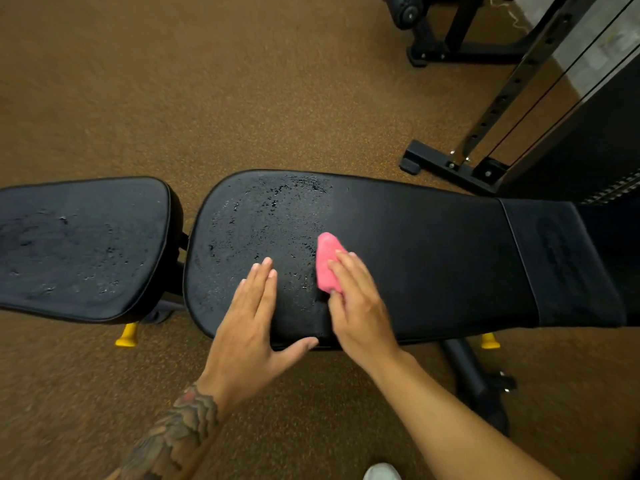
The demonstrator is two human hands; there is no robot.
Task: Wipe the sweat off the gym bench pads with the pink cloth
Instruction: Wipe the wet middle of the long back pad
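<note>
A black gym bench lies across the view in two pads. The long back pad [433,258] is dry and matte on its right part and beaded with sweat droplets on its left part. The shorter seat pad [83,247] at the left is also speckled with droplets. My right hand [360,306] presses a bunched pink cloth [327,263] onto the back pad at the edge of the wet patch. My left hand [251,327] rests flat on the pad's near edge, fingers spread, holding nothing.
Brown speckled rubber floor [207,98] surrounds the bench. A black cable machine frame [485,133] with a perforated upright stands at the back right. Another black machine base [450,53] sits at the top. Yellow caps [127,336] mark the bench legs. A white shoe tip [382,472] shows at the bottom.
</note>
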